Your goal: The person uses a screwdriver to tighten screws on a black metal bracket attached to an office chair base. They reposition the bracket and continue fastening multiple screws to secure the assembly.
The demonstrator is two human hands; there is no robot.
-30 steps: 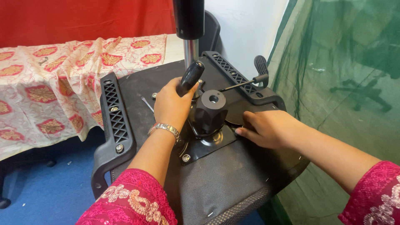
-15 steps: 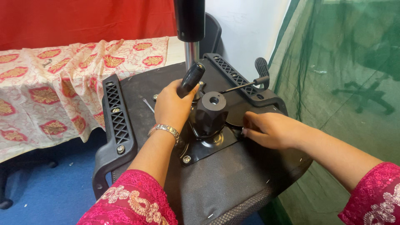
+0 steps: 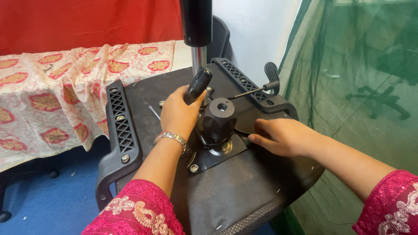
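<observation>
Black fabric covers the upturned underside of an office chair seat [image 3: 226, 196], which fills the middle of the view with its far edge tipped up and its near edge low. Bolted to the centre of it is a flat black metal mounting plate [image 3: 213, 157], and out of that plate rises a stubby black cylindrical socket [image 3: 220, 117] with a round hole in its top, pointing up toward the camera.

The left hand [image 3: 176, 115] is curled tight round the black ribbed handle of a tool [image 3: 198, 85]. The handle's long axis slants from near-left to far-right, its rounded butt end pointing up and away, toward the chrome and black column [image 3: 197, 39] that stands just behind it; the working end runs down past the fingers and is hidden beside the socket. A silver metal bracelet [image 3: 173, 138] sits on that wrist.

The right hand [image 3: 283, 137] lies flat and mostly open on the right part of the plate, fingers stretched left so that the tips touch the metal just beside the socket; it grips nothing.

A thin black adjustment lever with a paddle tip [image 3: 261, 85] runs from the socket area out to the far right. Black plastic lattice armrest brackets [image 3: 119, 126] flank the seat, one on the left and one along the far right. A floral red-and-cream cloth [image 3: 56, 95] hangs to the left over blue floor [image 3: 48, 200]; green netting [image 3: 357, 87] hangs on the right.
</observation>
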